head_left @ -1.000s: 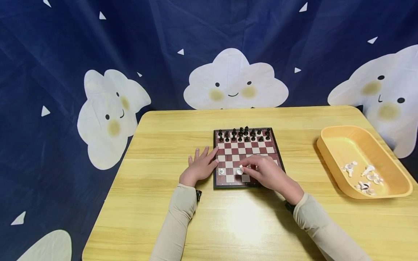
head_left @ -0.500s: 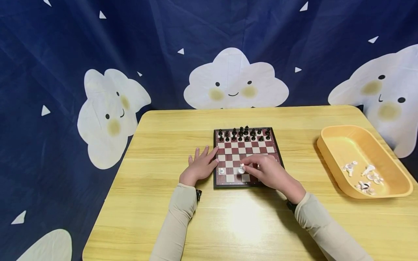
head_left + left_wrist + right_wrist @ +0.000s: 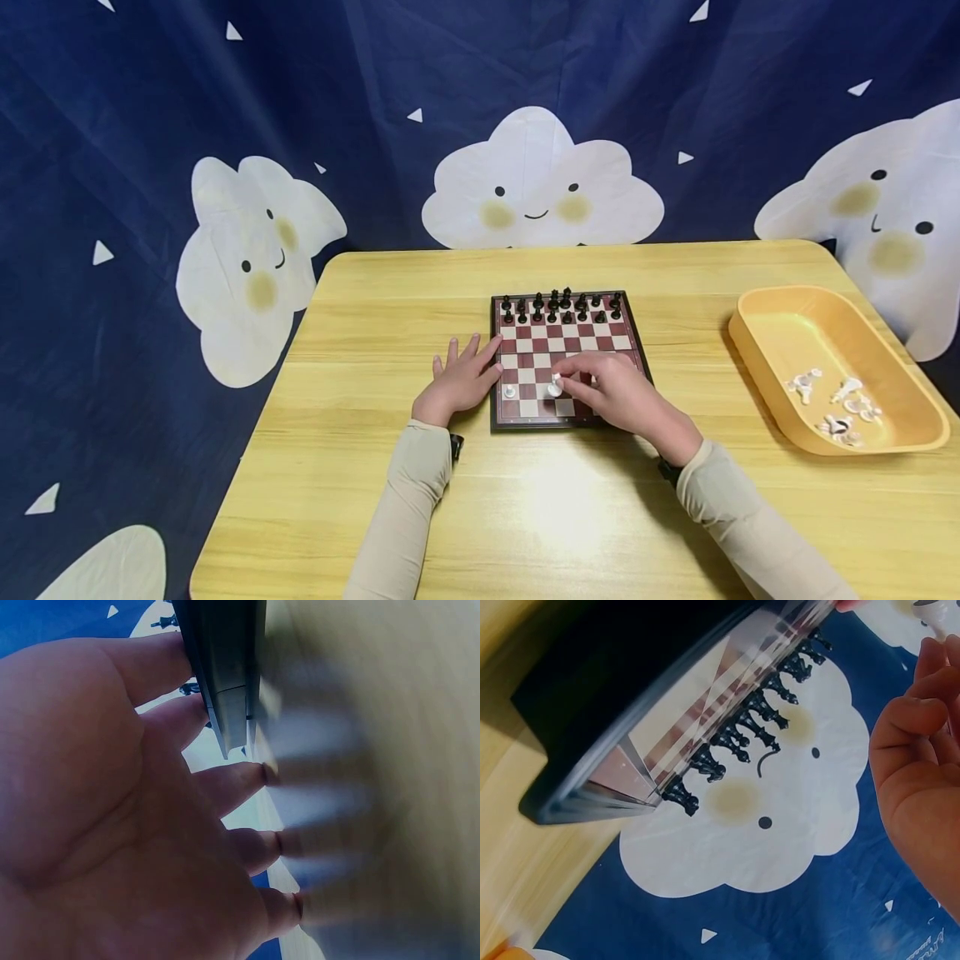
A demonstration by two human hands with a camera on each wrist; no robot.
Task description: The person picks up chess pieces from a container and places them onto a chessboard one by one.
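A chessboard (image 3: 534, 362) with dark red and white squares lies on the table in the head view. Thumb and fingertips of my right hand (image 3: 618, 393) pinch a white chess piece (image 3: 554, 388) over the near half of the board; its base appears at the top corner of the right wrist view. My left hand (image 3: 460, 385) is spread flat, its thumb and index finger touching the board's left edge (image 3: 225, 682). One white chess pawn (image 3: 510, 392) stands near that edge. Part of the board's right side is hidden beneath my right hand.
Black chess pieces (image 3: 567, 317) stand in two rows along the far side of the board. To the right, a yellow plastic tray (image 3: 772, 392) holds several white pieces (image 3: 847, 389) lying loose. A dark blue cloud-print cloth (image 3: 390, 67) hangs behind the table.
My right hand has shifted slightly right and away with the white piece, then stayed nearly still over the last half second. The left hand keeps its place at the board's edge.
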